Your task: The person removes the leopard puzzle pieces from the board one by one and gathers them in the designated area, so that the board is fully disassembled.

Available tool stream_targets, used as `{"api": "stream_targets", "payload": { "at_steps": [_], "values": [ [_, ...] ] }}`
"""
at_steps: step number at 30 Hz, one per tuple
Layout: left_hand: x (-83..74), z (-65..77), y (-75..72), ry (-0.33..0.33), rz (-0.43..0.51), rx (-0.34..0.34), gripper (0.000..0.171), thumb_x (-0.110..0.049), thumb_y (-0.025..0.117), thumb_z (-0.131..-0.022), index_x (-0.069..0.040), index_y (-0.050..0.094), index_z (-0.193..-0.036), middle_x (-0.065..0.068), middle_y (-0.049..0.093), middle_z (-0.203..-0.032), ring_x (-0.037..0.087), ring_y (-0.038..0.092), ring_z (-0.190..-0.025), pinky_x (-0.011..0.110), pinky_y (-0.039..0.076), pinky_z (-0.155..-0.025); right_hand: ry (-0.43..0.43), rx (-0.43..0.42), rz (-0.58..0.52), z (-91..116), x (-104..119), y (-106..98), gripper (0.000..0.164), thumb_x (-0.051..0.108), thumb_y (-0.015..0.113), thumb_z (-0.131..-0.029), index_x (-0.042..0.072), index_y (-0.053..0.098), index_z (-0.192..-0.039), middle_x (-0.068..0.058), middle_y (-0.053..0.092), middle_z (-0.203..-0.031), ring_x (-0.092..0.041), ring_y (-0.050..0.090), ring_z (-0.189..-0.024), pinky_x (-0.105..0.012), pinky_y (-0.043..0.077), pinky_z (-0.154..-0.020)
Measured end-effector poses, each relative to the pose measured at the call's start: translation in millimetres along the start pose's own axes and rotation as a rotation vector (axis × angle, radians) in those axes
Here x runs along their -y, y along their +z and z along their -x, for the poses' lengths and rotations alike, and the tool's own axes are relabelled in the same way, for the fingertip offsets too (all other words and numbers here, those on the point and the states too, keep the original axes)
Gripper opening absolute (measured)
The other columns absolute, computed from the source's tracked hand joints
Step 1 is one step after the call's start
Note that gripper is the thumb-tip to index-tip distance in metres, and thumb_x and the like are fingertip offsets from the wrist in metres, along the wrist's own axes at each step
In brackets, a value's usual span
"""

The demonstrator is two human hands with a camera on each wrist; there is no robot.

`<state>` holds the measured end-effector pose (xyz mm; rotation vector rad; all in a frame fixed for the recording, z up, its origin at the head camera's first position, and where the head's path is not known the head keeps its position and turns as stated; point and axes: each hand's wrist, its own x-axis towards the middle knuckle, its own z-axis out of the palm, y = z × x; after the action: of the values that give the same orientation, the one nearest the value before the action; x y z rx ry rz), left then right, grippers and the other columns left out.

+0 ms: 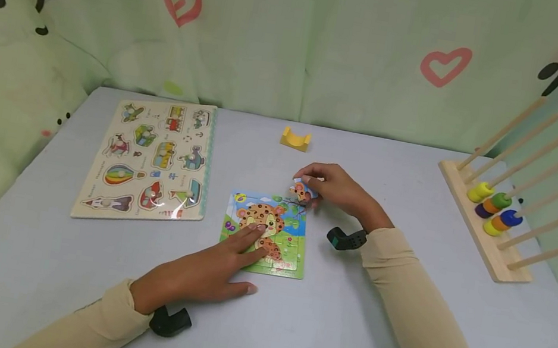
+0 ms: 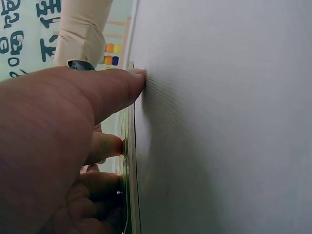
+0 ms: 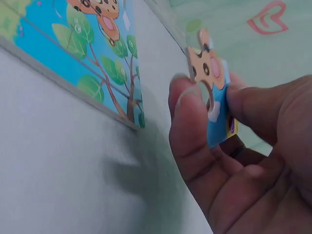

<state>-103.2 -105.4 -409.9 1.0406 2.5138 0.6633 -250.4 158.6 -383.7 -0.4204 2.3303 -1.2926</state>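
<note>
A jigsaw puzzle (image 1: 293, 242) with a spotted cartoon animal lies on the table, its board bordered in green and blue. My left hand (image 1: 205, 268) rests on its lower left part, fingers extended over the picture. In the left wrist view the left thumb (image 2: 119, 85) reaches past the board edge beside the table surface. Just above the puzzle's top right corner, my right hand (image 1: 338, 190) pinches a puzzle piece (image 1: 301, 189) between thumb and fingers. The right wrist view shows this piece (image 3: 219, 129) raised off the board, with spots, blue and a rounded notch.
A picture board of vehicles (image 1: 143, 178) lies at left. At the back is a yellow curved block (image 1: 295, 139). On the right stands a wooden peg rack (image 1: 490, 247) with several coloured rings and tall slanting pegs. A green printed curtain (image 1: 278, 35) hangs behind the table.
</note>
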Motion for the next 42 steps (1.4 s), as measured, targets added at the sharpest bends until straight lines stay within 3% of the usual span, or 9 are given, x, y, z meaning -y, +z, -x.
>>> {"api": "stream_targets", "payload": {
  "at_steps": [9,13,25,36,42],
  "values": [
    [1.2,0.4,1.5,0.000,-0.012,-0.008,0.069,-0.041,0.062,-0.095,-0.011,0.035,-0.151,0.007,0.005,-0.163,0.023,-0.001,-0.148,0.042,0.020,-0.115,0.050,-0.049,-0.046,9,-10,-17,0.035,0.008,0.056,-0.098,-0.001,0.056,-0.132,-0.016,0.063,-0.101,-0.025,0.063,-0.080,-0.037,0.051,-0.078],
    [0.9,0.5,1.6,-0.003,-0.016,-0.010,0.069,-0.041,0.062,-0.095,-0.011,0.036,-0.151,0.007,0.006,-0.163,0.022,-0.001,-0.148,0.042,0.021,-0.115,0.075,-0.062,-0.038,13,-12,-23,0.034,0.012,0.060,-0.097,-0.001,0.059,-0.129,-0.014,0.066,-0.106,-0.022,0.065,-0.083,-0.036,0.051,-0.083],
    [0.9,0.9,2.4,0.007,-0.009,-0.018,0.069,-0.040,0.062,-0.095,-0.011,0.036,-0.151,0.008,0.007,-0.162,0.022,0.001,-0.148,0.042,0.021,-0.115,0.168,-0.148,-0.039,19,-24,-41,0.034,0.009,0.057,-0.097,0.005,0.060,-0.131,-0.013,0.062,-0.114,-0.019,0.062,-0.086,-0.031,0.052,-0.080],
    [3.7,1.2,3.9,0.037,-0.024,-0.034,0.069,-0.042,0.061,-0.095,-0.010,0.035,-0.151,0.009,0.007,-0.162,0.022,0.001,-0.148,0.043,0.020,-0.115,0.185,-0.228,0.101,21,-39,-48,0.029,0.012,0.061,-0.096,0.004,0.066,-0.124,-0.014,0.063,-0.117,-0.020,0.056,-0.087,-0.026,0.048,-0.070],
    [4.0,0.8,4.0,0.043,-0.029,-0.032,0.069,-0.042,0.060,-0.096,-0.010,0.035,-0.152,0.009,0.006,-0.162,0.022,0.001,-0.148,0.042,0.019,-0.115,0.166,-0.234,0.169,17,-39,-48,0.029,0.014,0.061,-0.096,0.003,0.067,-0.123,-0.014,0.062,-0.119,-0.022,0.053,-0.097,-0.031,0.046,-0.076]
  ]
}}
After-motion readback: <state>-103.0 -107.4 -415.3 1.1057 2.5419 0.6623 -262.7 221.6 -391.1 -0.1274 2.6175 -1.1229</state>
